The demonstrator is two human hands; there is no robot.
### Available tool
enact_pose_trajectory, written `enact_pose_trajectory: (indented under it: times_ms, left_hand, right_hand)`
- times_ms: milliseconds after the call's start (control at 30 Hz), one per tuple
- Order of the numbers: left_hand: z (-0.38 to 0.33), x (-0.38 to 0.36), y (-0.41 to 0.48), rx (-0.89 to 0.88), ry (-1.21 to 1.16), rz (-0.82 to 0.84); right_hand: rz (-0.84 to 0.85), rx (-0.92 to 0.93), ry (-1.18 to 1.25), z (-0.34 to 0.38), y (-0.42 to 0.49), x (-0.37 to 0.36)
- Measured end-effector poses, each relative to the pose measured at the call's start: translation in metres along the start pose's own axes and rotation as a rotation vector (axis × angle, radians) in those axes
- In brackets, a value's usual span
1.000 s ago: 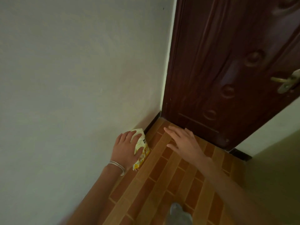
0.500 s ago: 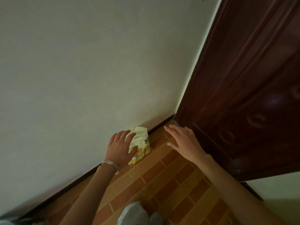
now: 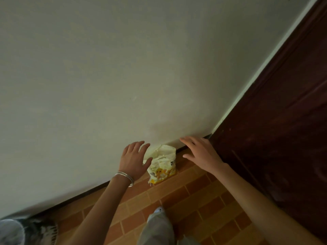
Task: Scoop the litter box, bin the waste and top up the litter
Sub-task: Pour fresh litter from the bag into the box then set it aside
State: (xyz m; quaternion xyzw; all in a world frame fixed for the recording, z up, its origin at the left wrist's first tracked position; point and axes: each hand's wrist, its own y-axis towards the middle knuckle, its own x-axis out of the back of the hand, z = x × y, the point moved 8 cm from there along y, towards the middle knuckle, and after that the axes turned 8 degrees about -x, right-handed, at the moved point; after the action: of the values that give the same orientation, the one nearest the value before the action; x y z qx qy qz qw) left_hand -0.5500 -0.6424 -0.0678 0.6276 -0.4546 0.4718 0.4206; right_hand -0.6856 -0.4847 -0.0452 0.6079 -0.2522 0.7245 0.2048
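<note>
A small yellow-and-white litter bag (image 3: pixel 162 163) with an open, crumpled top stands on the brick-pattern floor against the pale wall. My left hand (image 3: pixel 134 159), with silver bangles on the wrist, hovers just left of the bag; its fingers are spread and its thumb is close to the bag's side, holding nothing. My right hand (image 3: pixel 201 152) is open to the right of the bag, fingers spread, near the corner where wall meets door. No litter box or scoop shows clearly.
A dark wooden door (image 3: pixel 283 129) fills the right side. The pale wall (image 3: pixel 123 68) rises ahead with a dark skirting. A white mesh-like object (image 3: pixel 28 230) sits at the bottom left. My trouser leg and shoe (image 3: pixel 157 225) are below the bag.
My left hand has let go of the bag and opened beside it. The view has swung left and down, so the door handle is out of sight.
</note>
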Motion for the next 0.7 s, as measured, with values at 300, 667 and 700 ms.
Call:
enact_pose_trajectory:
  times_ms: [300,667,700]
  left_hand:
    - [0.032,-0.049,0.038,0.003,0.028,0.065]
    - [0.080,-0.261,0.042,0.180,-0.101,0.230]
    - [0.088,-0.284,0.042,0.200,-0.099,0.236]
  right_hand:
    - [0.116,0.078,-0.017,-0.011,0.082,-0.055]
    - [0.357,0.070,0.012,-0.072,0.155,-0.249]
    - [0.360,0.070,0.011,-0.078,0.163,-0.272]
